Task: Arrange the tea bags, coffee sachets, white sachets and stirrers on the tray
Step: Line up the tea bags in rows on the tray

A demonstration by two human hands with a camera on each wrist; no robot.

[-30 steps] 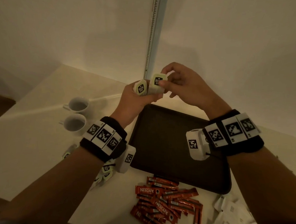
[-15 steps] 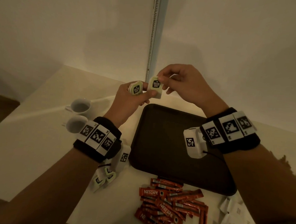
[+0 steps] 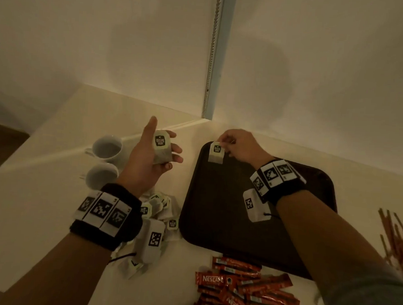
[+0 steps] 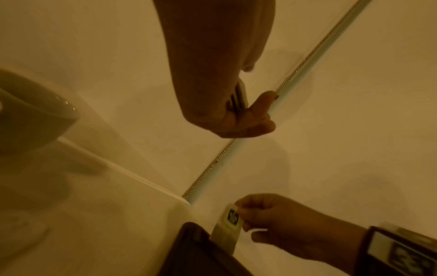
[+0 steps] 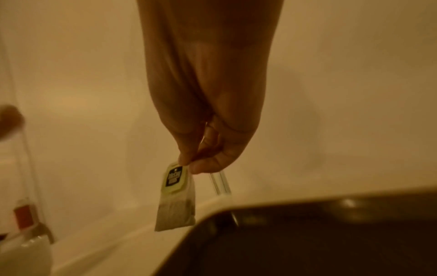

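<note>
Right hand point(image 3: 239, 146) pinching a tea bag point(image 3: 216, 152) by its top tag, hanging upright, long axis vertical, over the far left corner of the dark tray point(image 3: 217, 221). Left hand point(image 3: 151, 157) cupped palm up, fingers curled round a small stack of tea bags point(image 3: 162, 147), tag end pointing away. Pale countertop point(image 3: 28, 189) under dim warm light, plain wall behind. More tea bags point(image 3: 162, 211) heaped left of tray; red coffee sachets point(image 3: 239, 293) near its front edge; stirrers point(image 3: 393, 237) far right; two white cups point(image 3: 104, 160) left.
</note>
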